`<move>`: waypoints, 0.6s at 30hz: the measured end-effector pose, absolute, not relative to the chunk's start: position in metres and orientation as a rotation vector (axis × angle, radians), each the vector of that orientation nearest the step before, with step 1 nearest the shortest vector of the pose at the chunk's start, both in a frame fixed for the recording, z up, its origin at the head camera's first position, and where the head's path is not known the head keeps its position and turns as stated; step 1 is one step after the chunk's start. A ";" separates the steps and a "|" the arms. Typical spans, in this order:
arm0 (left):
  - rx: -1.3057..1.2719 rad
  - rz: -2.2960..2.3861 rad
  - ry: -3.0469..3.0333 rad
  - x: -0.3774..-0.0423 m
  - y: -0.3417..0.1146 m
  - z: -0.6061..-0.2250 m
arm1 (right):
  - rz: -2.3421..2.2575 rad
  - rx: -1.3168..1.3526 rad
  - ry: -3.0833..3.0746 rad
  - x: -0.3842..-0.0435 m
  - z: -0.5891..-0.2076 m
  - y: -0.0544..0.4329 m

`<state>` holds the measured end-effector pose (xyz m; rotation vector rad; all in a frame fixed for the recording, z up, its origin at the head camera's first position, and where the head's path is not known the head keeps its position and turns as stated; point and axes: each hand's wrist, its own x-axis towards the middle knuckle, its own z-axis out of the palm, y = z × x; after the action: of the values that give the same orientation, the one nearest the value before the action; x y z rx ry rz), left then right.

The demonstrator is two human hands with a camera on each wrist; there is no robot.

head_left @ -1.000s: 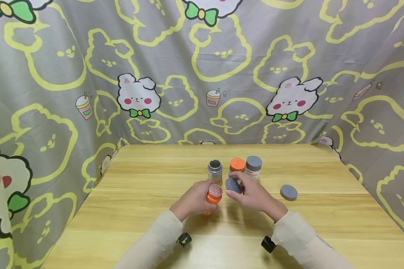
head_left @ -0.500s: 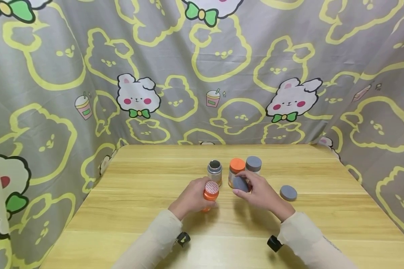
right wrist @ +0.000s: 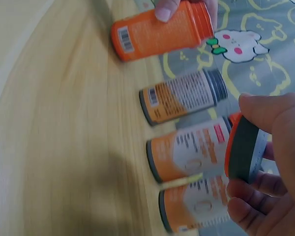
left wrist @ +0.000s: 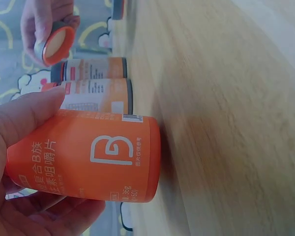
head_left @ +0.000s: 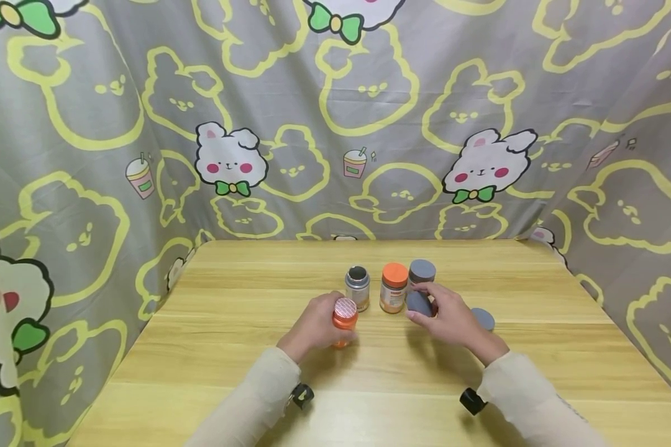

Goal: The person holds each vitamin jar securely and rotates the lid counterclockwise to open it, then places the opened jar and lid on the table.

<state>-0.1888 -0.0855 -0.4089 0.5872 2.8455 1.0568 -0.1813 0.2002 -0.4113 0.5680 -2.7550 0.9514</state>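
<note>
My left hand point(head_left: 315, 324) grips an orange supplement bottle point(left wrist: 113, 152), held upright, with a printed foil seal across its mouth. In the right wrist view, my right hand point(right wrist: 285, 123) pinches a dark grey lid point(right wrist: 246, 150) with an orange inner rim, between thumb and fingers. Behind the hands stand three bottles in a row. One is a lidless bottle point(head_left: 358, 288) with a grey neck. Beside it is a bottle with an orange lid point(head_left: 394, 274). At the right is a bottle with a grey lid point(head_left: 422, 269), its lower part hidden by my right hand and the held lid.
Another grey lid point(head_left: 483, 318) lies flat on the wooden table point(head_left: 229, 347), just right of my right hand and partly hidden by it. A patterned curtain point(head_left: 291, 211) hangs along the table's back and sides.
My right hand has moved right with the grey lid, away from the orange bottle and past the orange-lidded one. My left hand has shifted slightly left, still holding the orange bottle.
</note>
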 end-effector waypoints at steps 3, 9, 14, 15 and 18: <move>0.577 1.070 2.846 -0.190 -0.087 -0.409 | 0.936 0.541 -2.756 -0.183 -0.413 0.208; 0.563 1.074 2.859 -0.192 -0.089 -0.408 | 0.907 0.491 -2.782 -0.184 -0.413 0.223; 0.541 1.076 2.864 -0.193 -0.090 -0.408 | 0.859 0.465 -2.787 -0.187 -0.417 0.237; 0.539 1.078 2.865 -0.193 -0.090 -0.409 | 0.853 0.462 -2.785 -0.187 -0.419 0.240; 0.530 1.082 2.868 -0.194 -0.091 -0.409 | 0.839 0.455 -2.777 -0.188 -0.423 0.248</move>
<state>-0.1938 -0.0906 -0.4092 0.5301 2.8678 1.0821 -0.1879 0.2480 -0.4230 0.4551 -2.7772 0.8394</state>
